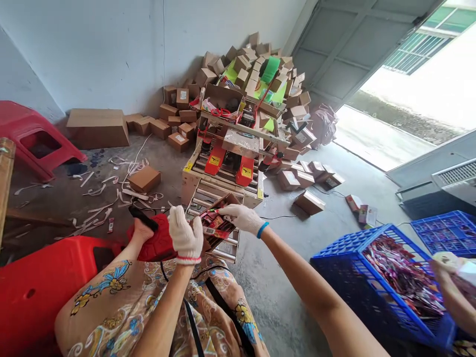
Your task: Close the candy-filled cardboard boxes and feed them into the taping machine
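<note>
Dozens of small cartons [256,64] heap against the wall behind a roller-bed taping machine [226,163]. A blue crate [334,258] of foil packets sits just right of the seated worker. At the rollers' near end an open carton [217,233] rests tilted. The gloved left hand [185,237] clamps its side, and the right hand [240,218] pinches a packet [210,212] at its mouth. Bracing the carton firmly while packets slide in flat looks wisest. Roller rails hem the carton, and bare concrete lies open to the right.

The left hand [185,235] and right hand [241,218] are wearing white gloves [188,248], the carton [227,200] is showing brown, the crate [345,245] blue, the trousers [111,282] floral.
</note>
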`<state>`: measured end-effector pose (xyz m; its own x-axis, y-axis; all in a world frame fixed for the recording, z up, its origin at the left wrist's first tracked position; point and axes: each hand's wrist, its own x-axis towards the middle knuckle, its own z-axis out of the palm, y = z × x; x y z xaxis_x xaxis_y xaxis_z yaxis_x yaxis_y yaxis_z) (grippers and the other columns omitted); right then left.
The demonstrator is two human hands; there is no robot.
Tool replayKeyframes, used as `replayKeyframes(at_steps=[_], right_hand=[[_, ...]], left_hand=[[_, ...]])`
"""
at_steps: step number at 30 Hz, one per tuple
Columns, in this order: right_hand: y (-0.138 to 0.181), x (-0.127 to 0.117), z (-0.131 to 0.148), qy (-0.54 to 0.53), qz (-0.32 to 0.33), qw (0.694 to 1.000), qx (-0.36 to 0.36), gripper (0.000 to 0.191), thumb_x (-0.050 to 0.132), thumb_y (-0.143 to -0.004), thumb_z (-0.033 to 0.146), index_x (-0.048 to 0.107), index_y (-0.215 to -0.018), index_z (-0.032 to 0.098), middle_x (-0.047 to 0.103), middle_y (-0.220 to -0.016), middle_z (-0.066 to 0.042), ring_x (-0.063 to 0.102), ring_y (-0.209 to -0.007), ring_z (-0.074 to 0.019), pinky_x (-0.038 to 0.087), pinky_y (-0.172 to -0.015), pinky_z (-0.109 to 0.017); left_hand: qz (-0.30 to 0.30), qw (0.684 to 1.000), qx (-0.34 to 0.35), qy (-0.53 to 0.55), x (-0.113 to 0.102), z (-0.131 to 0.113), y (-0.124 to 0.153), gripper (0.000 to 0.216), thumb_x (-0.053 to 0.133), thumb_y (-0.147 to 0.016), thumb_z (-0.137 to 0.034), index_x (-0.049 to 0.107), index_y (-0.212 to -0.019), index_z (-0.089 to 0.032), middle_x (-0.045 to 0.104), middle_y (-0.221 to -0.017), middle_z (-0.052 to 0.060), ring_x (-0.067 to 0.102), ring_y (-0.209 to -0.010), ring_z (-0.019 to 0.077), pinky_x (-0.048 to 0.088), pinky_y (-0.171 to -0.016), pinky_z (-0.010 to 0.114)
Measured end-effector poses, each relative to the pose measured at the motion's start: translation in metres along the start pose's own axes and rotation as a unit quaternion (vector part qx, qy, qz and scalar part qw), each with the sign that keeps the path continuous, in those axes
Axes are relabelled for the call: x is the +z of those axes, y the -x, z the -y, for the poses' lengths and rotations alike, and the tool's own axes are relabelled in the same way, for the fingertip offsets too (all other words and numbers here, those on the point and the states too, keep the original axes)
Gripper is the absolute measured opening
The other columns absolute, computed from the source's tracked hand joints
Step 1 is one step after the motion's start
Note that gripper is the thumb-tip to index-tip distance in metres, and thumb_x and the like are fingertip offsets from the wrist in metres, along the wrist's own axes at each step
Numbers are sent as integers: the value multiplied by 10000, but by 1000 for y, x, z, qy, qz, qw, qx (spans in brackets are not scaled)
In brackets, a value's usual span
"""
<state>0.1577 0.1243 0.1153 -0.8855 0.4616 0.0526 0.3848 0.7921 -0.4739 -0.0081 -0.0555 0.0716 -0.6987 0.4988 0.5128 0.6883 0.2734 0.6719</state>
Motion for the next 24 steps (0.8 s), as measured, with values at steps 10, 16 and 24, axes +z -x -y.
replayKeyframes(at_steps=[10,16,24], right_hand=[[29,-3,-41,-106,-57,993,-15,695,730,-889,450,589,-1530,221,676,-1449,-133,661,-1306,-309,549,-1105,-456],[17,-1,-38,-39,72,995,-56,705,712,-815,210,612,-1512,250,677,-1447,-107,662,-1292,-297,537,-1089,-404],[-43,20,-40,-6,46,998,39,479,792,-793,245,738,-1269,249,698,-1286,-74,660,-1170,-271,542,-1002,-370]], left_hand=[[481,845,231,36,27,-17,-21,798,464,-1040,-586,350,-1660,-96,340,-1715,207,256,-1624,355,248,-1331,531],[533,839,82,74,36,-20,-28,906,662,-951,-539,281,-1695,-190,328,-1735,156,285,-1617,348,294,-1319,511],[251,934,234,96,7,8,-39,440,583,-1016,-304,623,-1446,-220,626,-1515,127,482,-1521,278,291,-1337,505]])
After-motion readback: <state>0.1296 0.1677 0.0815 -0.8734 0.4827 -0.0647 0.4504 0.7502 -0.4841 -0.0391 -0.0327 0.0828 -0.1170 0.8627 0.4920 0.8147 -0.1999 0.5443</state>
